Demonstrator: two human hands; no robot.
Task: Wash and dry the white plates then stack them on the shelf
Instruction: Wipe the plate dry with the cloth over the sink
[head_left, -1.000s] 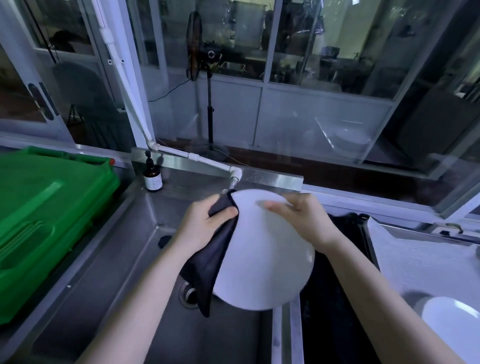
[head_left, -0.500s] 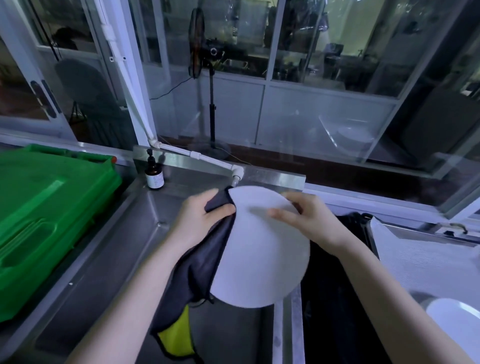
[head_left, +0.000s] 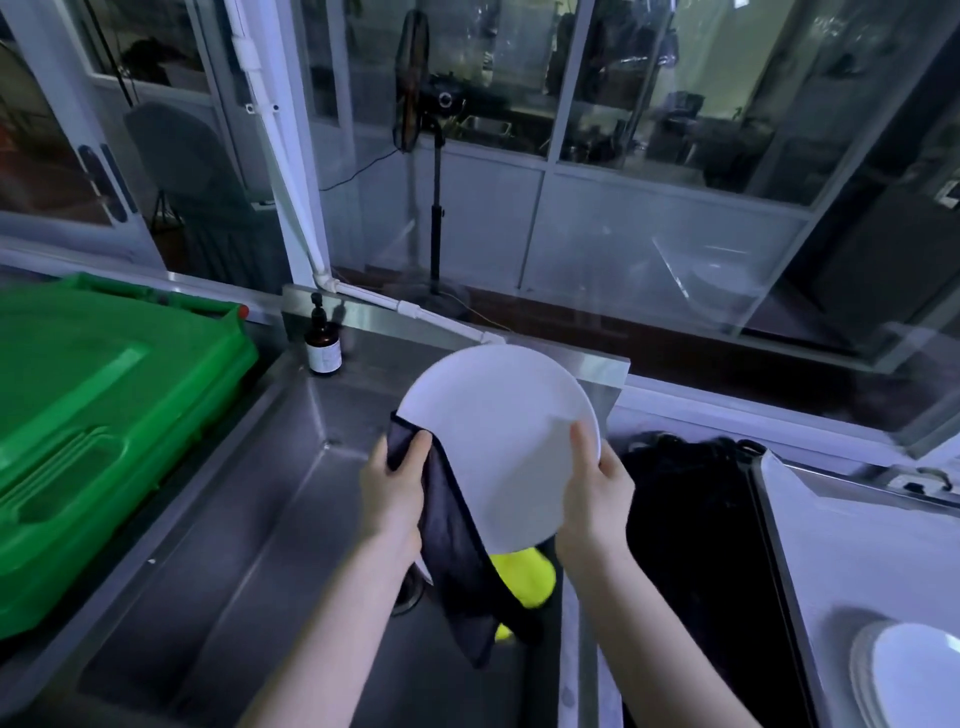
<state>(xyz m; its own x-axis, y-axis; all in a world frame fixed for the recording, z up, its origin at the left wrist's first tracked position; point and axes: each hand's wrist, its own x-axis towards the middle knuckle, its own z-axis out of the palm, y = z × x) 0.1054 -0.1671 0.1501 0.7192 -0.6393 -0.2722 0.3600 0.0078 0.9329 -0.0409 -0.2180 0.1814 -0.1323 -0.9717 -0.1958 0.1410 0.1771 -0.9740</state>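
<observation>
I hold a round white plate (head_left: 498, 431) tilted upright above the steel sink (head_left: 270, 499). My left hand (head_left: 396, 488) grips a dark cloth (head_left: 457, 561) with a yellow inner side against the plate's lower left edge. The cloth hangs down into the sink. My right hand (head_left: 595, 499) grips the plate's lower right rim, thumb on its face. A stack of white plates (head_left: 914, 675) lies on the counter at the bottom right.
A green plastic bin (head_left: 93, 415) stands left of the sink. A brown pump bottle (head_left: 323, 347) sits at the sink's back corner, by a white pipe (head_left: 415, 314). A dark basin (head_left: 696, 545) lies to the right, then a white counter (head_left: 852, 545). Glass windows stand behind.
Both hands slid down from the plate's top to its lower edges. The plate now rises higher in view, and the cloth's yellow side shows below it.
</observation>
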